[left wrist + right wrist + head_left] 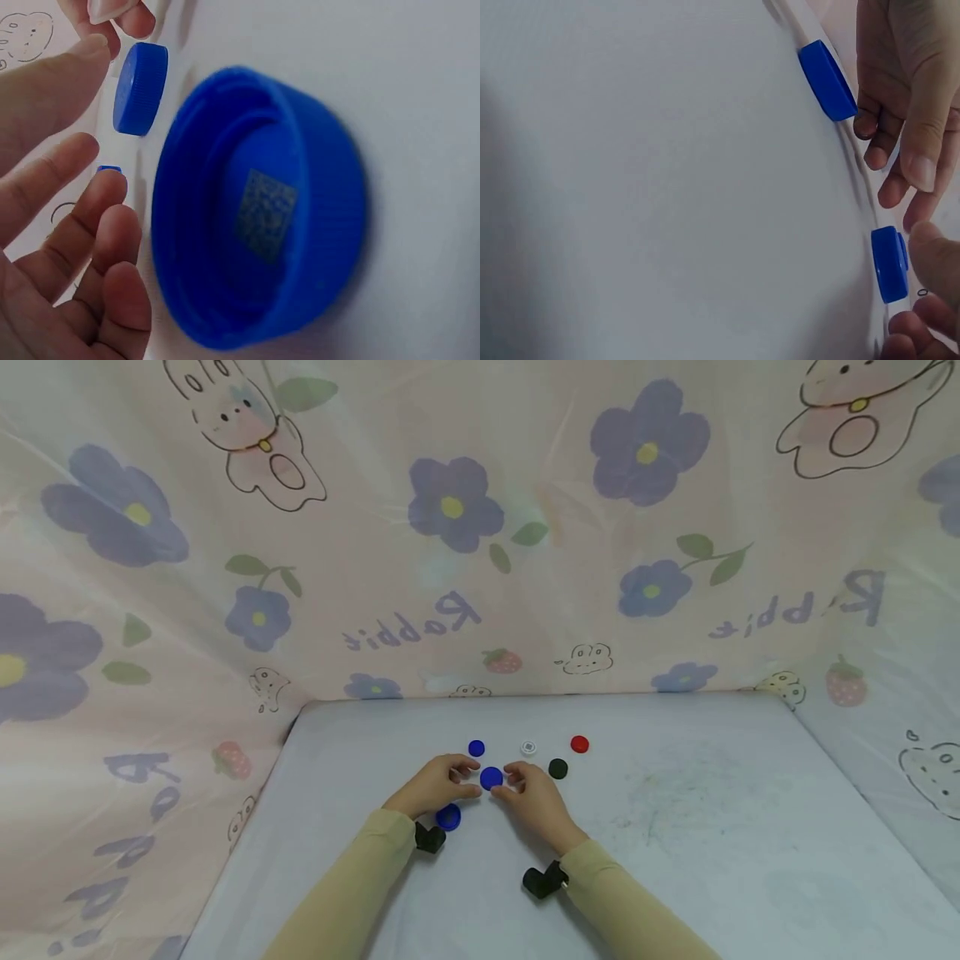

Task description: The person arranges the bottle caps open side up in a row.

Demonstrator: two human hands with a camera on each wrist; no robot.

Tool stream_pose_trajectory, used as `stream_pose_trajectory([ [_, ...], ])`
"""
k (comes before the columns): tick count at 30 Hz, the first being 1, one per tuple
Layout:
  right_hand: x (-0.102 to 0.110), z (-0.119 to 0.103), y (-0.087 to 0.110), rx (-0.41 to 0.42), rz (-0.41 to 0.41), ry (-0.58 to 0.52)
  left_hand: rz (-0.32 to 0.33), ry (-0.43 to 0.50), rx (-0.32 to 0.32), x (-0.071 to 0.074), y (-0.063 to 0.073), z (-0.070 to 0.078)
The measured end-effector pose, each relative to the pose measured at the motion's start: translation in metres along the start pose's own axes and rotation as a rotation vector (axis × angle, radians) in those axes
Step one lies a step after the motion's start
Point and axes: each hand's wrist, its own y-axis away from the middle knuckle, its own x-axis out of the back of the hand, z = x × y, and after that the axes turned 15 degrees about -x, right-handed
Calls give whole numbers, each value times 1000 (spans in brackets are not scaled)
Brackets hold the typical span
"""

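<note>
A blue bottle cap (pixel 491 778) lies top up on the white table between both hands. To its left, my left hand (pixel 438 783) has thumb and fingers parted, with nothing between them. On the other side my right hand (pixel 534 795) has its thumb and fingertips (pixel 907 330) close around the cap's edge, a gap showing in the right wrist view. A larger-looking blue cap (pixel 330 225) sits hollow side up beside the left wrist, a small square code printed inside it.
Farther back on the table (pixel 712 877) lie a smaller blue disc (pixel 476 748), a white one (pixel 528 747), a red one (pixel 580 744) and a dark green one (pixel 558 768). Behind hangs a patterned curtain (pixel 525 610). Black wrist mounts (pixel 543 881) stick out by the sleeves.
</note>
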Motion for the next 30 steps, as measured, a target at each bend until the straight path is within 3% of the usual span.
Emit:
stream_pose_trajectory([
  [18,-7,2,-4,36,50,128,1,-57,-21,-10,-5,-7],
  [30,-14,0,-8,18,66,169,22,-53,8,-12,-8,-9],
])
